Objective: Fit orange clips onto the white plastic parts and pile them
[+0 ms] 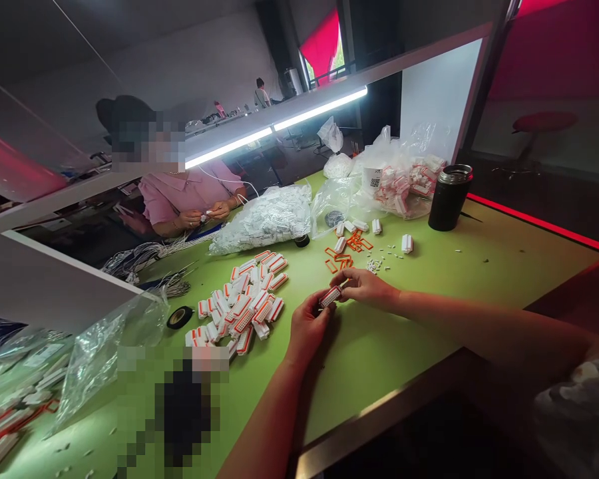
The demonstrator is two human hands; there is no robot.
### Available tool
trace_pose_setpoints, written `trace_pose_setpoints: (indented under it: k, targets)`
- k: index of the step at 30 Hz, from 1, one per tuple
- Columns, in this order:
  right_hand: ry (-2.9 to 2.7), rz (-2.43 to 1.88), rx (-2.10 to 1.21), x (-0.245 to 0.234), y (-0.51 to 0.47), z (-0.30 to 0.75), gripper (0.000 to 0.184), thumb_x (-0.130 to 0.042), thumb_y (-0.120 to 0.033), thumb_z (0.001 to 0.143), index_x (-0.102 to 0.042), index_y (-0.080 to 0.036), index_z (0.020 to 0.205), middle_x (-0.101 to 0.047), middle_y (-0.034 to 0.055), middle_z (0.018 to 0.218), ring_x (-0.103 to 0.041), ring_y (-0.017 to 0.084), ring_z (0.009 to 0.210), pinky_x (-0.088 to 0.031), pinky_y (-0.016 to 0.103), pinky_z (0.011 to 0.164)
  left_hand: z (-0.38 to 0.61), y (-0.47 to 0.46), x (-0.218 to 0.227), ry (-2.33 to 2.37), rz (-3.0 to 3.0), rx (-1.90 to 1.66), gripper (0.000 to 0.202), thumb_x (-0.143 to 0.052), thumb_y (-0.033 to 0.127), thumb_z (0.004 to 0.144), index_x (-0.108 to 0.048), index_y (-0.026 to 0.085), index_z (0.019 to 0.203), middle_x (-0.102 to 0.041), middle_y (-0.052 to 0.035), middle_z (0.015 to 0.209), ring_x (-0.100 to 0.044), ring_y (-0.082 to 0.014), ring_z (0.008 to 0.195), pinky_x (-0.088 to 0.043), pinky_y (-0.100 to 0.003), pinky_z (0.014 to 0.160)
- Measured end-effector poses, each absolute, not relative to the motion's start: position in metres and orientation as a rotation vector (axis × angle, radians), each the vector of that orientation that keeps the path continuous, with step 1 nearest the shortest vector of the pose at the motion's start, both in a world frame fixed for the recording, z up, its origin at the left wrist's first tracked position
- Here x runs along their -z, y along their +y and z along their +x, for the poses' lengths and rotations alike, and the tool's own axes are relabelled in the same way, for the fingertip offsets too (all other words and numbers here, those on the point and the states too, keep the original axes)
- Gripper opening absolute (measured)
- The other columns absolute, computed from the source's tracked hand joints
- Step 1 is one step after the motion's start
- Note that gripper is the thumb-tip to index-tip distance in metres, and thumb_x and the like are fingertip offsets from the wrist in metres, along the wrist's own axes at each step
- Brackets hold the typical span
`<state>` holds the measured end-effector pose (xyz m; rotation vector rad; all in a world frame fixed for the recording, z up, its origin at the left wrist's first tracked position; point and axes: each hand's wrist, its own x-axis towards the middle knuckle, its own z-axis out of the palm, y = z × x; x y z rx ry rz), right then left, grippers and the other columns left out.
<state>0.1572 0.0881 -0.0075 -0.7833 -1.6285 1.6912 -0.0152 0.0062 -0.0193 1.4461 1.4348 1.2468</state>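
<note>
A white multi-hole connector housing with a red-orange rim [331,297] is held between my two hands over the green table. My left hand [307,326] is closed around its near end. The fingers of my right hand [362,287] pinch its far end. Just beyond my right hand lie loose orange rectangular seal rings [346,260] and small white plugs [374,265]. Several white housings without rims, one of them a white housing [407,243], stand around these. To the left of my hands is a heap of orange-rimmed housings [249,299].
Clear bags of white parts [264,216] and of rimmed housings [394,183] sit at the back. A black flask [449,197] stands to the right. Black tape [180,317] and a plastic bag [112,352] lie left. A co-worker [190,199] handles small parts across the table.
</note>
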Motion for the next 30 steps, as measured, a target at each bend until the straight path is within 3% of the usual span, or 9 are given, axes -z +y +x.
trace_pose_setpoints:
  k: [3, 7, 15, 22, 27, 30]
  targets:
    - [-1.759, -0.787, -1.577, 0.004, 0.089, 0.161, 0.024, -0.057, -0.014, 0.069, -0.065, -0.015, 0.092, -0.069, 0.0012, 0.084, -0.066, 0.011, 0.070, -0.051, 0.022, 0.066, -0.015, 0.006, 0.017, 1.489, 1.509, -1.250, 0.031, -0.069, 0.028, 0.079, -0.072, 0.018, 0.108, -0.075, -0.0081, 0.105, -0.069, -0.0218, 0.092, -0.053, -0.037, 0.088]
    - [-1.979, -0.804, -1.311, 0.003, 0.091, 0.164, 0.021, -0.054, -0.014, 0.075, -0.067, -0.014, 0.092, -0.067, -0.0008, 0.072, -0.061, 0.010, 0.061, -0.045, 0.020, 0.057, -0.014, 0.004, 0.014, 1.515, 1.608, -1.267, 0.025, -0.065, 0.022, 0.080, -0.072, 0.020, 0.104, -0.075, -0.0069, 0.103, -0.069, -0.0198, 0.091, -0.054, -0.033, 0.084]
    - [-2.359, -0.634, -0.709, 0.002, 0.095, 0.168, 0.014, -0.055, -0.021, 0.093, -0.068, -0.017, 0.096, -0.072, 0.0039, 0.088, -0.066, 0.014, 0.080, -0.049, 0.025, 0.076, -0.013, 0.003, 0.018, 1.577, 1.794, -1.266, 0.026, -0.060, 0.016, 0.082, -0.070, 0.020, 0.105, -0.074, -0.0065, 0.102, -0.068, -0.0183, 0.090, -0.055, -0.032, 0.081]
    - [-2.713, -0.519, -0.119, 0.001, 0.091, 0.170, 0.020, -0.045, -0.015, 0.099, -0.065, -0.014, 0.101, -0.067, 0.0081, 0.091, -0.063, 0.015, 0.076, -0.046, 0.024, 0.066, -0.009, 0.000, 0.017, 1.585, 1.910, -1.255, 0.030, -0.056, 0.007, 0.077, -0.069, 0.020, 0.101, -0.072, -0.0057, 0.100, -0.067, -0.0178, 0.092, -0.055, -0.032, 0.084]
    - [-2.710, -0.495, 0.059, 0.000, 0.086, 0.169, 0.018, -0.047, -0.012, 0.095, -0.065, -0.015, 0.099, -0.066, 0.0075, 0.089, -0.057, 0.013, 0.067, -0.038, 0.023, 0.057, -0.004, 0.000, 0.010, 1.483, 1.653, -1.330, 0.020, -0.064, 0.024, 0.081, -0.070, 0.019, 0.100, -0.073, -0.0073, 0.101, -0.068, -0.0196, 0.092, -0.055, -0.033, 0.085]
    - [-2.677, -0.458, 0.041, -0.001, 0.086, 0.169, 0.021, -0.045, -0.013, 0.096, -0.065, -0.017, 0.094, -0.065, 0.0074, 0.088, -0.056, 0.013, 0.068, -0.038, 0.024, 0.058, -0.004, 0.000, 0.007, 1.427, 1.402, -1.334, 0.026, -0.068, 0.036, 0.081, -0.072, 0.017, 0.098, -0.075, -0.0079, 0.098, -0.069, -0.0215, 0.093, -0.053, -0.035, 0.087]
